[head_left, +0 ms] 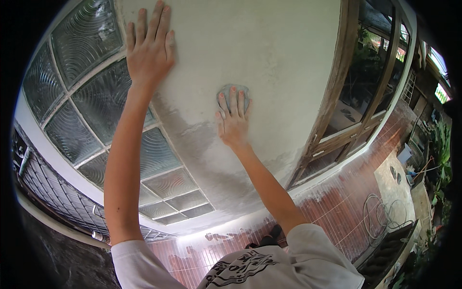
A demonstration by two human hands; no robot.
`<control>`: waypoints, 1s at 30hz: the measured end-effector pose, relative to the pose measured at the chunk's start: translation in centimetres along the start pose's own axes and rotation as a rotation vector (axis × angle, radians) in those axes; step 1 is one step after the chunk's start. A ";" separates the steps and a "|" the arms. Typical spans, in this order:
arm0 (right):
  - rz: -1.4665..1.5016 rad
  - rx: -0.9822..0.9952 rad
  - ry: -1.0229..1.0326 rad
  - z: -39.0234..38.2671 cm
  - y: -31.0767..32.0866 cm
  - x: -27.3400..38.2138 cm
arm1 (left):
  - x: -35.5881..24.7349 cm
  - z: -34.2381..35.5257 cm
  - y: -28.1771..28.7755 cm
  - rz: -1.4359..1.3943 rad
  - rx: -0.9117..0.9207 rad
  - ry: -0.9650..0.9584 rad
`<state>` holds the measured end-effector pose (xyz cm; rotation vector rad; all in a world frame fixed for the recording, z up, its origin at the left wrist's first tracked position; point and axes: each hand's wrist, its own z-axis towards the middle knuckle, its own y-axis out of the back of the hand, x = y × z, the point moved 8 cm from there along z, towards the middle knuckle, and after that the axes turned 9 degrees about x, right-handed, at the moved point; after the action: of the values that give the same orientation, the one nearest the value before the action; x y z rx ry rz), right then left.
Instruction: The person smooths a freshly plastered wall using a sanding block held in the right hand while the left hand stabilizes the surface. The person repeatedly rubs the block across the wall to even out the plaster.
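My left hand (150,50) lies flat near the top of a pale plastered wall (284,62), fingers stretched upward, beside the glass block window (103,96). It holds nothing. Lower and to the right, my right hand (235,123) presses a rounded grey pad (239,90) against the same wall, its fingers spread over it. Whether the pad is a sponge or sandpaper I cannot tell. Dust whitens the fingers of both hands. Below the pad, the wall has darker grey, patchy areas (211,166).
A wooden-framed glass door (332,120) borders the wall on the right. Red tiled floor (332,212), streaked with white dust, lies below. A coiled hose (380,212), slippers (395,174) and plants (440,159) are at the right. Metal grating (57,185) runs along the lower left.
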<state>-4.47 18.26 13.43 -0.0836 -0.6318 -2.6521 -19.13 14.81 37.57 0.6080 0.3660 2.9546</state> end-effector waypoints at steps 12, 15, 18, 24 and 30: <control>0.035 0.026 -0.243 0.1 1.1 -6.5 | 0.6 -0.8 -1.5 0.000 -0.191 0.016; 0.013 0.017 -0.217 0.0 1.2 -6.6 | -0.5 -0.8 -1.7 -0.005 -0.176 0.021; 0.020 0.004 -0.215 -0.1 0.9 -6.8 | -2.7 -0.9 -2.2 0.008 -0.127 -0.008; -0.035 -0.058 -0.152 -0.2 1.2 -6.7 | -7.0 -0.3 -2.7 0.007 -0.059 -0.120; -0.006 -0.029 -0.160 -0.5 1.4 -6.8 | -7.9 -0.3 -2.2 -0.080 -0.055 -0.150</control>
<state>2.28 19.51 12.55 -0.3051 -0.6453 -2.6794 -11.90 15.72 33.81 0.7831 0.2870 2.8110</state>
